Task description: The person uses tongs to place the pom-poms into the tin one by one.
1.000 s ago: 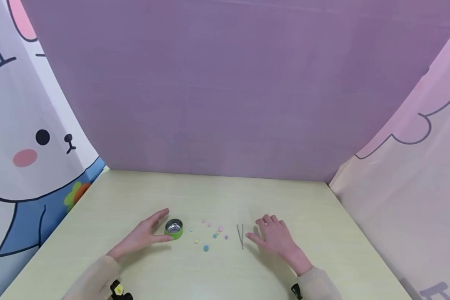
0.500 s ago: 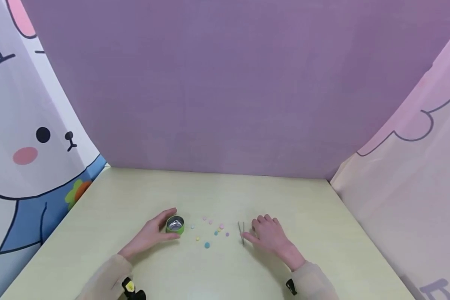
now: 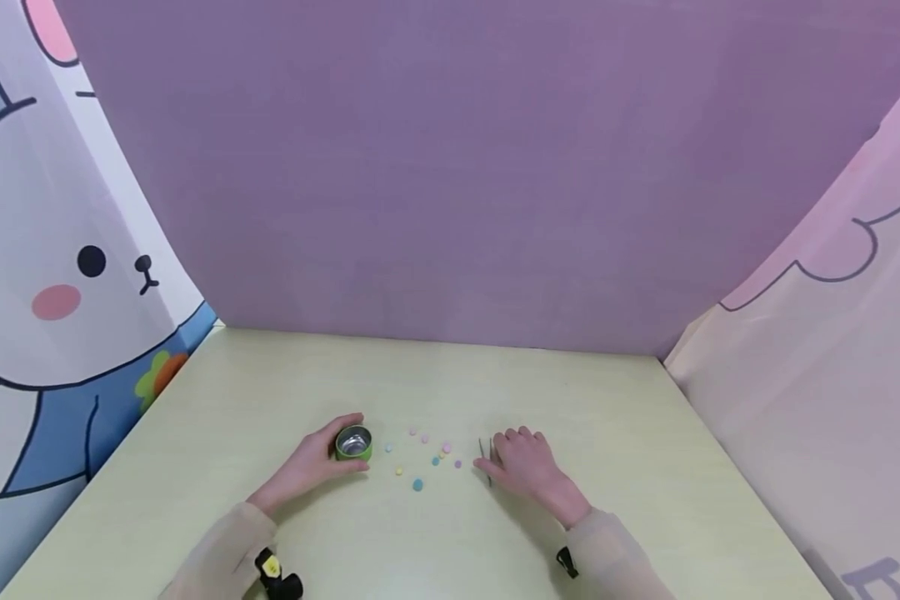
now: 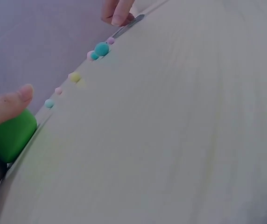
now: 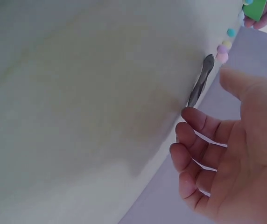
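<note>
A small round green tin [image 3: 354,455] with a silvery inside stands on the table, its mouth upward. My left hand [image 3: 311,462] holds it, thumb at the near side and fingers at the far side; the left wrist view shows the thumb [image 4: 12,105] over the green wall. Metal tweezers [image 5: 201,84] lie on the table, arms spread in a narrow V. My right hand [image 3: 528,467] hovers right beside them, fingers loosely curled and thumb apart. Its index fingertip is close to the tweezers' end; whether it touches cannot be told. Between the hands lie several small pastel balls [image 3: 417,484].
The pale table [image 3: 420,550] runs back to a purple board [image 3: 450,167]. A cartoon-printed cloth [image 3: 52,250] hangs at the left and a pink and cream cloth [image 3: 817,375] at the right.
My left hand has come in from the left and closed round the tin. The right hand has moved left to the tweezers, its thumb now over them. The balls lie as before.
</note>
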Available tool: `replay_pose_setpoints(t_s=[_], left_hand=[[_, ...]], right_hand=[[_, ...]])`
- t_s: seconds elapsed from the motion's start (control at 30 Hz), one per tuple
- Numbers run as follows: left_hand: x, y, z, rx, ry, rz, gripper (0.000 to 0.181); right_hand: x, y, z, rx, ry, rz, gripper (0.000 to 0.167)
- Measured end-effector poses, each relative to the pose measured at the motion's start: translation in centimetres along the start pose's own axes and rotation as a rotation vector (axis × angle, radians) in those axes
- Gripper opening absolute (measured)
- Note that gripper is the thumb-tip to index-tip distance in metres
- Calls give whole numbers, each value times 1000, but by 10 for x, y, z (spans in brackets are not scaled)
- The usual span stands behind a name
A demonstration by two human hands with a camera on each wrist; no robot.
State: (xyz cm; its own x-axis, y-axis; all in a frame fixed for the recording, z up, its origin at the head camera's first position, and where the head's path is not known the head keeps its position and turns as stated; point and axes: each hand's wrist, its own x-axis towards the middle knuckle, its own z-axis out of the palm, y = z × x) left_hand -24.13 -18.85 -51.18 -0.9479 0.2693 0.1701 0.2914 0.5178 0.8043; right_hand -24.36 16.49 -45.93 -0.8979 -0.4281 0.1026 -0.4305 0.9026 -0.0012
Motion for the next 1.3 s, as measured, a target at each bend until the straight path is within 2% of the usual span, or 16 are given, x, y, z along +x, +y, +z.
replay_pose_setpoints(t_s=[0.2,0.6,0.9,1.1,1.3], left_hand=[[-1,2,3,9,23,-20,81],[-2,2,4,13,30,-17,77],[-2,5,4,19,15,-31,78],[-3,5,4,20,27,-23,77],[-3,6,4,18,43,-14,76]], right_hand=[[3,-3,4,-13,-28,2,39],[10,-1,10,-10,0,-7,32],[13,0,9,73,-20,5,26],[14,2,7,179,-21,1,19],[15,2,7,209,-36,-1,15]])
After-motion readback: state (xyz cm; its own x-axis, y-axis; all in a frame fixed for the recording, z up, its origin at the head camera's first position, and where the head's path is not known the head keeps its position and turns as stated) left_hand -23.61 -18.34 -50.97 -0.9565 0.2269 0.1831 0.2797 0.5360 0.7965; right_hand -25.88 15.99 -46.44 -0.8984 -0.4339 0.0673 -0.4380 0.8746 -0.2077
